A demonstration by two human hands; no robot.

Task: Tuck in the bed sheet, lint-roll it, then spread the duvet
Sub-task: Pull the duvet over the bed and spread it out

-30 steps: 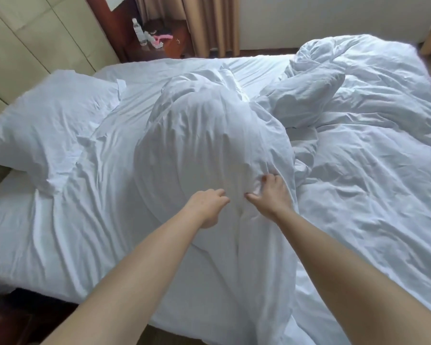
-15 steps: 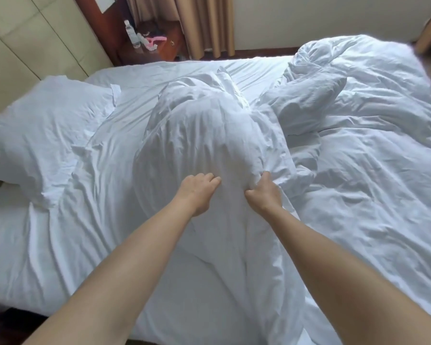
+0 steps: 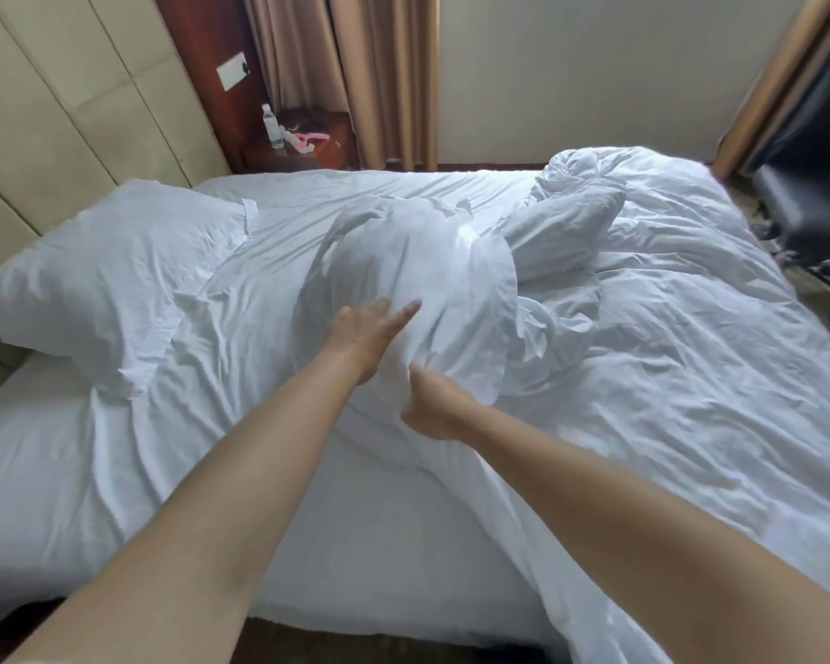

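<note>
Nearest you, at the bed's (image 3: 365, 534) front edge, both forearms reach out over the sheet (image 3: 130, 452), which lies creased but flat across the left half of the mattress. Just past that edge, your right hand (image 3: 427, 412) is curled around a bunched fold of the duvet (image 3: 667, 376), pinching the fabric where it gathers to a point. Slightly farther in, your left hand (image 3: 363, 335) lies with fingers straight and spread against the side of the puffed-up mound, touching it and gripping nothing. The duvet itself is heaped over the right half of the bed, with its raised lump near the middle and a twisted knot at the far edge. A pillow (image 3: 111, 280) sits at the left end, against the padded headboard. Beyond the bed's far side stand a nightstand (image 3: 303, 153) with a water bottle (image 3: 272, 127) and a curtain (image 3: 355, 74); an office chair (image 3: 806, 203) waits off the far right corner. One pinched fold is a weak hold: pull hard and the cover may slide off its filling, leaving that knot tighter. Dragging the heap leftward could also wrinkle the sheet again or shove the pillow askew.
</note>
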